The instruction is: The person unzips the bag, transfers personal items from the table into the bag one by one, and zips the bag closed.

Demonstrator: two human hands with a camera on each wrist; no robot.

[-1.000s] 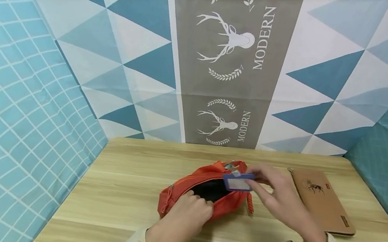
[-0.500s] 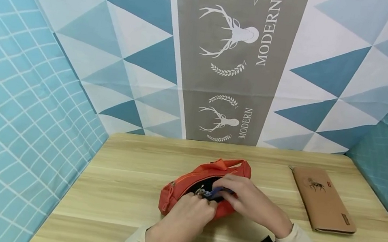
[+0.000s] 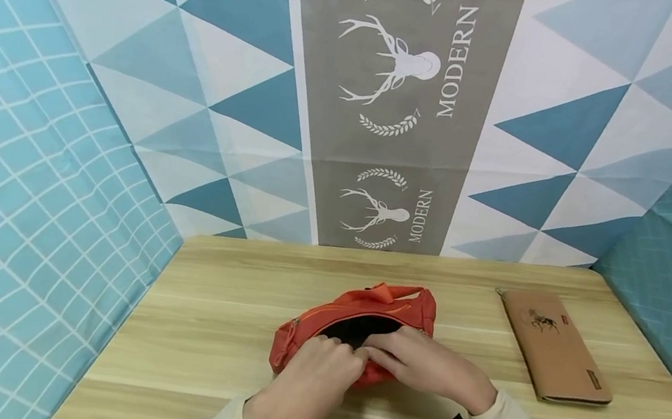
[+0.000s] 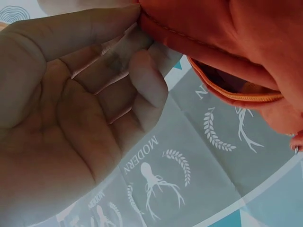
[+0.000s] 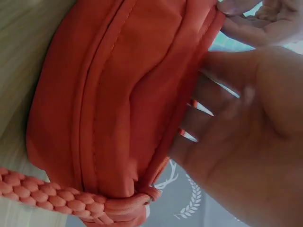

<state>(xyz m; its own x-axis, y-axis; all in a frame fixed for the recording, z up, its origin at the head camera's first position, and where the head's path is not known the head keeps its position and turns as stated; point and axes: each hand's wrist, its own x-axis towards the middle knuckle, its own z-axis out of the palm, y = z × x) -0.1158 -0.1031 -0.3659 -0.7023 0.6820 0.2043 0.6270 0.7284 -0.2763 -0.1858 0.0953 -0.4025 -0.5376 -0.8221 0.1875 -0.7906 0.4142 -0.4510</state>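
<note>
The red zip pouch sits mid-table, mouth open. It should be light, soft and floppy, so pinch its near rim, like the left hand. The right hand's fingertips are hidden inside; I can't tell its grip.

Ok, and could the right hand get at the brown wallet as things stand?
Probably yes: the wallet lies on the table to the right hand's right, and nothing visible stands between them. The hand would likely have to leave the red bag first.
</note>
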